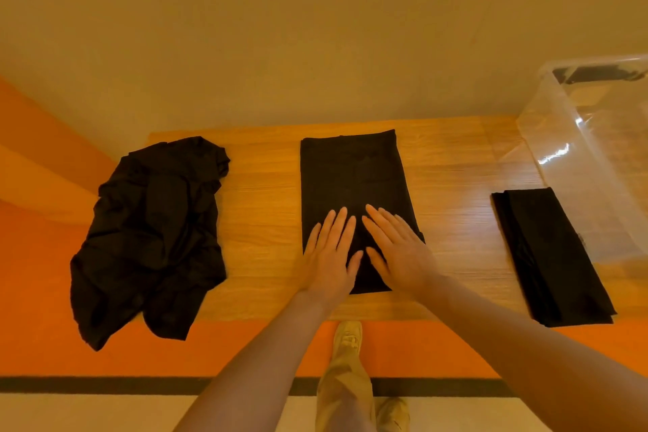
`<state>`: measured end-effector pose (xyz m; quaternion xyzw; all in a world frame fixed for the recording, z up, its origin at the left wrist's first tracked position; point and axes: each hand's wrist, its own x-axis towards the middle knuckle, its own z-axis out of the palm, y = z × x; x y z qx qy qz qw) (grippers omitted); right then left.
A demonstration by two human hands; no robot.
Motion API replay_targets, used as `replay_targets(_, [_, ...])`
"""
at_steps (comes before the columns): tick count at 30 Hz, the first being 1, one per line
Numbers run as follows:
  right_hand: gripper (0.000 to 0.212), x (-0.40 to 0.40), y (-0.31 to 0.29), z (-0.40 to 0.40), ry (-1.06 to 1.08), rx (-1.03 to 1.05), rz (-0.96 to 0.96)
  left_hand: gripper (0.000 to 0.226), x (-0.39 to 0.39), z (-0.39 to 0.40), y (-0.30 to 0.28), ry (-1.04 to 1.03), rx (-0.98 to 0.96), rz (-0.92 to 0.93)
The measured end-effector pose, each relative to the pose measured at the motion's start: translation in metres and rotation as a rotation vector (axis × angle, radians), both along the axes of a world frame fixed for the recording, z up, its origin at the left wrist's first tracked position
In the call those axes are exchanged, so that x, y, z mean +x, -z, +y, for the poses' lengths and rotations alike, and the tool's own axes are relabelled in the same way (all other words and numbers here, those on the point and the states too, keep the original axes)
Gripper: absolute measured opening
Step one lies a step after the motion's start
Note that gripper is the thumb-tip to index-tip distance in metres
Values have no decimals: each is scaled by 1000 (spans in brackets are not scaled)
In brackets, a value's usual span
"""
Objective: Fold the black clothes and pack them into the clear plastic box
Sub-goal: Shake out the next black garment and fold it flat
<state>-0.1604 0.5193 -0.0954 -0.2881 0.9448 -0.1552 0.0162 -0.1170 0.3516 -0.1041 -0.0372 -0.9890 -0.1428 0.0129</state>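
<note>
A black garment (350,179) lies folded into a long flat rectangle in the middle of the wooden table (266,214). My left hand (329,256) and my right hand (399,252) both press flat on its near end, fingers straight, side by side. A crumpled pile of black clothes (150,238) lies at the table's left end and hangs over the front edge. A second folded black garment (550,256) lies at the right, beside the clear plastic box (596,158). Something dark shows at the box's far end.
The table stands against a plain wall. Orange floor runs to the left and in front of the table, with a dark stripe nearer me. My leg and shoes (350,337) are below the table's front edge.
</note>
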Motion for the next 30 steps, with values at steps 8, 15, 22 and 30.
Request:
replay_targets(8, [62, 25, 17, 9, 107, 147, -17, 64, 21, 2, 11, 24, -58, -46])
replay_targets(15, [62, 61, 11, 25, 119, 136, -81, 63, 51, 16, 1, 33, 6, -114])
replay_targets(22, [69, -26, 9, 0, 202, 131, -106, 64, -42, -3, -1, -3, -76, -129])
replay_targets(30, [76, -43, 13, 16, 268, 190, -95, 76, -47, -13, -1, -95, -170, -210])
